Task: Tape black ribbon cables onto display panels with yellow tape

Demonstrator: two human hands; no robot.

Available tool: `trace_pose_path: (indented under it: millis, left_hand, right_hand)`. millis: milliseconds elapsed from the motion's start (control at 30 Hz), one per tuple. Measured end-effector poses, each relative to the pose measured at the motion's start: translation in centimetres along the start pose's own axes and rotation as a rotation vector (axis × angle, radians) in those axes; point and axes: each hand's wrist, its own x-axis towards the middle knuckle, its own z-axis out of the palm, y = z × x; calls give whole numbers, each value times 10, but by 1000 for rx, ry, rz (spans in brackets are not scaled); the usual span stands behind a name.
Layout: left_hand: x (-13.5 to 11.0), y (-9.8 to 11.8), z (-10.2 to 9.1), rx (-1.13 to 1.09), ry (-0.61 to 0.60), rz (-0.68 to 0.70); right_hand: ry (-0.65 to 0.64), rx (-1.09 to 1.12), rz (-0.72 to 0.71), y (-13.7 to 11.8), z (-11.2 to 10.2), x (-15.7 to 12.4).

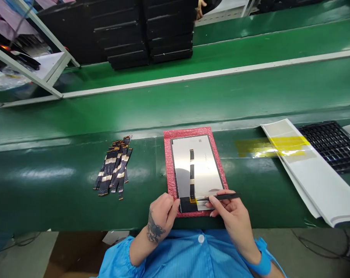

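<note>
A silver display panel lies on a red bubble-wrap mat at the near edge of the green bench. A dark flex cable runs down its middle to a small yellow tape piece. My right hand grips black tweezers, their tip at the yellow tape. My left hand rests with curled fingers on the panel's near left corner, pressing the mat and panel edge.
A pile of several spare flex cables lies to the left. Yellow tape strips on white sheets and a black tray sit right. Stacked black trays stand beyond the conveyor belt. Another person's hand shows far back.
</note>
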Motion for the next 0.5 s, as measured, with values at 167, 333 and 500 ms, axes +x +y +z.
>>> trace_pose_path:
  millis: [167,333,500]
  left_hand:
    - [-7,1,-1,143,-108,82]
    - [-12,0,3,185,-198,128]
    - [-14,-1,5,194,-207,120]
  right_hand:
    - [-2,-37,8,0,0,-2]
    - [6,-44,22,1,1,-2]
    - [6,-40,21,3,0,-2]
